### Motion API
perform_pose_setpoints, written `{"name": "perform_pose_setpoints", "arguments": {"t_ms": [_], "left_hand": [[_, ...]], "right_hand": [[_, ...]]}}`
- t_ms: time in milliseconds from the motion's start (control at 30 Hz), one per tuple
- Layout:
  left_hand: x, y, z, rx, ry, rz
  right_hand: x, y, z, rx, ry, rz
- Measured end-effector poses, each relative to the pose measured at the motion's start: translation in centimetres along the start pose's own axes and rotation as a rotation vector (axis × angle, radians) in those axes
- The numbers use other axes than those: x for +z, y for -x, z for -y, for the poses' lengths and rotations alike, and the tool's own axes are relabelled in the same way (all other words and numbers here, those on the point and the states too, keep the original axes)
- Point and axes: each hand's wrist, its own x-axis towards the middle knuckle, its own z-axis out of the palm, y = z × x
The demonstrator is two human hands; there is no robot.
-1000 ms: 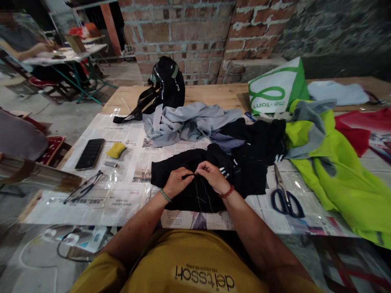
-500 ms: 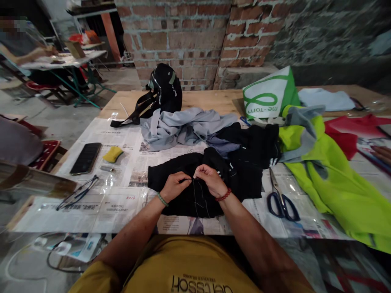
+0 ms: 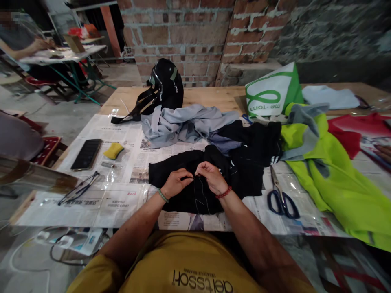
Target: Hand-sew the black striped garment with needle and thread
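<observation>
Left hand point(image 3: 177, 183): thumb and forefinger pinched, apparently on a fold of black cloth point(image 3: 183, 199). Right hand point(image 3: 212, 176): fingertips pinched just beside the left's, seemingly on white thread point(image 3: 194, 191); needle, if any, too small to tell. Black cloth: beneath both hands, midway along the near edge of the bench point(image 3: 210, 94), over newspaper point(image 3: 122, 199); loose thread ends across it. Step in hand, as judged: fine thread work at the pinched fold. Next move, as judged: calls for a steady left pinch, taut thread and loose ends clear of the fingers. Scissors point(image 3: 277, 189): right of the black cloth, towards the near edge, points away. Grey cloth point(image 3: 189, 122): beyond, towards the far edge. Sponge point(image 3: 114, 150) and phone point(image 3: 86, 154): towards the left edge. Glasses point(image 3: 82, 188): by the near left corner. Black bag point(image 3: 171, 83): at the far edge. Lime garment point(image 3: 332, 171): to the right, draped past the near edge.
</observation>
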Motion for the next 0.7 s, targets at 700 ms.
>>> {"name": "perform_pose_setpoints", "arguments": {"t_ms": [700], "left_hand": [[0.54,-0.02,-0.08,0.055,-0.044,-0.063]], "right_hand": [[-0.04,-0.23,0.17,0.019,0.109,0.094]]}}
